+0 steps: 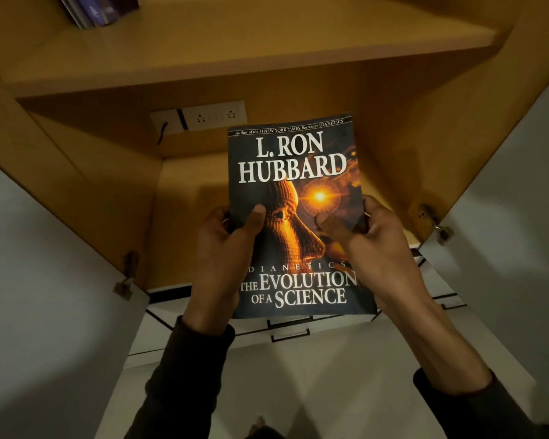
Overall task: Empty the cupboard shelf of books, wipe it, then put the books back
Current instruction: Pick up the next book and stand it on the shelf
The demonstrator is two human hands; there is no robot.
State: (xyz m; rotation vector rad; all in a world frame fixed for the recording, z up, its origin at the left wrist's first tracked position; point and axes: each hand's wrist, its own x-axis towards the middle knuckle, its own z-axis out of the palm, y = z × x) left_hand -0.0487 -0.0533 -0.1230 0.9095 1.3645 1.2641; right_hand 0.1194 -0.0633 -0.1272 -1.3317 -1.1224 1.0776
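Both hands are up in front of the open cupboard, and between them is a dark blue paperback book with a glowing orange face and sunburst on its cover, white lettering reading "L. RON HUBBARD" at the top and "THE EVOLUTION OF A SCIENCE" at the bottom. The cover faces the camera, upright, tilted only slightly. The left hand grips the book's left edge, thumb pressed flat across the cover, fingers curled out of sight behind. The right hand grips the right edge the same way, thumb lying on the cover beside the orange flare, fingers wrapped round the back. Dark sleeves cover both forearms.

The book is held in the air, in front of the lower orange-brown wooden shelf, not resting on it. On the back wall of that compartment sits a white socket panel with a black cable hanging from its left end. Above, on the upper wooden shelf, a few purple-spined books lean at the far left. White cupboard doors stand open on either side, and white drawers with black handles show just below the book.
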